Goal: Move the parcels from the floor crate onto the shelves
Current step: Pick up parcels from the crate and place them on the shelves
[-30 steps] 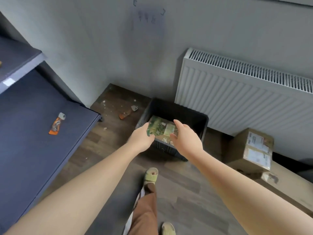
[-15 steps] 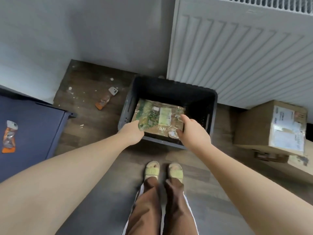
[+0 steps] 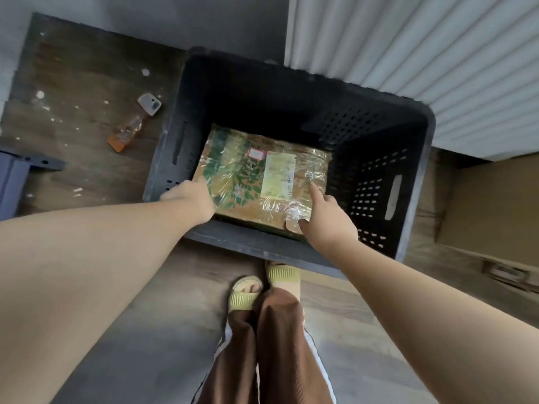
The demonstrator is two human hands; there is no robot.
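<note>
A flat parcel (image 3: 262, 182), brown with green leaf print, wrapped in clear film and bearing a pale label, lies low inside the black perforated floor crate (image 3: 414, 182). My left hand (image 3: 192, 199) grips the parcel's left near edge, its fingers hidden underneath. My right hand (image 3: 326, 223) holds the right near corner, with the index finger stretched over the top and the thumb on the near edge. No other parcel shows in the crate. Only a corner of the blue-grey shelf (image 3: 17, 176) is in view at the left edge.
A white radiator (image 3: 408, 53) runs behind the crate at the upper right. A cardboard box (image 3: 490, 211) sits on the floor to the right. An orange-capped small bottle (image 3: 125, 132) and white crumbs lie left of the crate. My sandalled feet (image 3: 262, 287) stand just before it.
The view has tilted down and closed in on the crate. Both hands and the parcel have gone from above the crate's rim to down inside it.
</note>
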